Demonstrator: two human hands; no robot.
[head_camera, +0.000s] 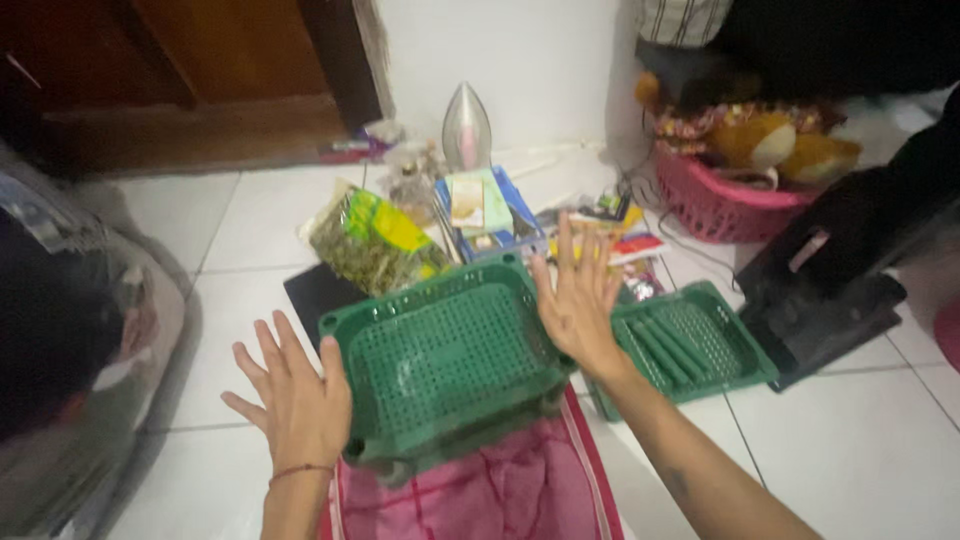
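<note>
A green perforated plastic basket (447, 362), rectangular and empty, sits on a pink checked cloth (480, 490) spread over the white tiled floor (870, 450). The left hand (295, 400) is flat and open at the basket's left edge, all five fingers spread wide, the thumb touching or nearly touching the rim; it grips nothing. A thin red thread circles its wrist. The right hand (578, 300) stands palm-inward against the basket's right wall, fingers straight, fanned upward and not closed on anything.

Just right of the basket lies a second green plastic basket (700, 345), shallower, with ridged bars inside. Behind the first basket rest a clear bag of dried green leaves with a yellow label (375, 245), a blue box stuffed with small cartons (490, 215), and further back a silver clothes iron standing upright (466, 125) against the white wall. Far to the right of the basket, a pink woven hamper (715, 205) holds yellow plush toys (775, 140). A black bulky object (830, 285) lies right of the second basket.
</note>
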